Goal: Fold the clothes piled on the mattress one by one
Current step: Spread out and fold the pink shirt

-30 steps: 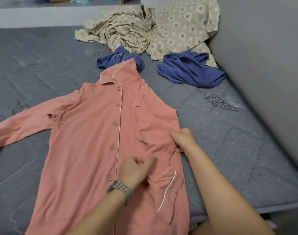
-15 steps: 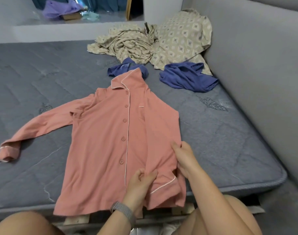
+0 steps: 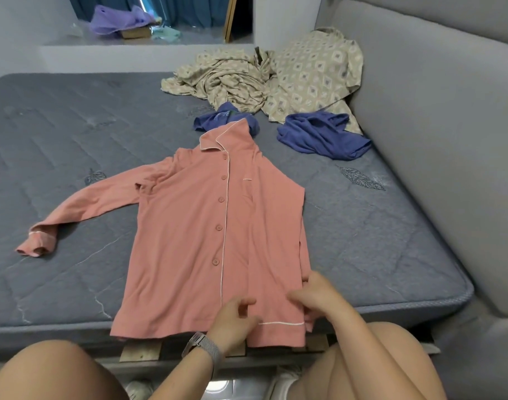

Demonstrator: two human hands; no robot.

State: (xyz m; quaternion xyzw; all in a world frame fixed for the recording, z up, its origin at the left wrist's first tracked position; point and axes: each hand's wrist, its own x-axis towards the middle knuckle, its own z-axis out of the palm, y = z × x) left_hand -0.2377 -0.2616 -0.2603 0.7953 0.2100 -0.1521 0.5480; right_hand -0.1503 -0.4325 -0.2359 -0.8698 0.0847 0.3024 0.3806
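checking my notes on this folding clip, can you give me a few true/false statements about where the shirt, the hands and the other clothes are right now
1. The pink shirt lies front up on the mattress, buttons showing. True.
2. Both of its sleeves stretch out flat to the sides. False: only the sleeve on the person's left is stretched out; the other is folded in over the body.
3. The left hand and right hand are on the shirt near its hem. True.
4. The patterned beige clothes are folded in a neat stack. False: they lie crumpled at the far end.
5. A blue garment lies loose beyond the shirt, near the grey headboard. True.
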